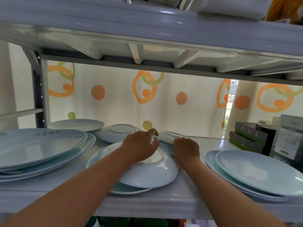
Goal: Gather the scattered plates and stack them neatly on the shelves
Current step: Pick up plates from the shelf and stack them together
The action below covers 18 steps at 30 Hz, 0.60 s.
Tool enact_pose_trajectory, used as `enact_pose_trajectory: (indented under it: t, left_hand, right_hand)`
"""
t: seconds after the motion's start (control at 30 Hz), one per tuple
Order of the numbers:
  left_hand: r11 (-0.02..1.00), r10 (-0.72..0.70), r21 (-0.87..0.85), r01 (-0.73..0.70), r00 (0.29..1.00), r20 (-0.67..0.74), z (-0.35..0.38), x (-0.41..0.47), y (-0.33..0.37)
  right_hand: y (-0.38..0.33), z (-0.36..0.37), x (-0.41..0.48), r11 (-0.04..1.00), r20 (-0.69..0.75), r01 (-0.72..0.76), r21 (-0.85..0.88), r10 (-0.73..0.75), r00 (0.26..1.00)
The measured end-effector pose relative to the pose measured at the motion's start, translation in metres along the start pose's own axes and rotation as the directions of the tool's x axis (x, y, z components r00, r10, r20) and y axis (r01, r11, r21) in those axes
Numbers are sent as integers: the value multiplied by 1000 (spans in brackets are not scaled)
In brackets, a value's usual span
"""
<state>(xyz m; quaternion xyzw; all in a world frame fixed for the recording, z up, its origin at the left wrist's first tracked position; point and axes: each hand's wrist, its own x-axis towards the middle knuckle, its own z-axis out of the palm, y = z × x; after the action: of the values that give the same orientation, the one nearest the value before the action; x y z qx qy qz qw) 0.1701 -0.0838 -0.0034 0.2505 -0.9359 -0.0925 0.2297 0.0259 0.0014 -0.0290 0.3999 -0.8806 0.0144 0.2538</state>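
Both my hands reach deep into the shelf (164,205). They hold a small pale plate (168,136), which is tilted up at the back centre: my left hand (141,145) pinches its left rim and my right hand (186,148) grips its right side. Under my left wrist an upside-down pale blue plate (147,174) lies on a teal plate (124,190). Another upside-down plate (119,132) sits behind it. A stack of large plates (41,149) fills the left, with one more plate (77,125) at the back left. Two large plates (255,174) are stacked on the right.
Dark boxes (247,136) and a grey carton (288,140) stand at the back right of the shelf. The upper shelf board (147,38) hangs low overhead. A patterned curtain (164,99) closes the back. A metal post (40,89) stands at the left.
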Motion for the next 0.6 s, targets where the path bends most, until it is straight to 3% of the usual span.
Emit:
enact_pose_trajectory:
  t: [0.2,0.3,0.4,0.5,0.6]
  left_hand:
    - [999,-30,-13,30,999,-12,4,4,-3]
    - [1000,-1,-28,-2,994,-112,6,3,5]
    - [998,57,-25,-65,970,-238,7,1,13]
    - [994,98,-28,-109,958,-268,5,1,23]
    - [991,113,-44,-130,954,-277,4,0,33]
  right_hand:
    - [16,0,6,998,-120,-54,38,58,991]
    - [33,-3,8,984,-239,-97,152,132,962]
    - [40,-12,6,941,-407,-96,324,230,884]
    - [42,-31,2,798,-375,-141,586,421,826]
    - [45,-45,1,485,-160,-206,850,610,776]
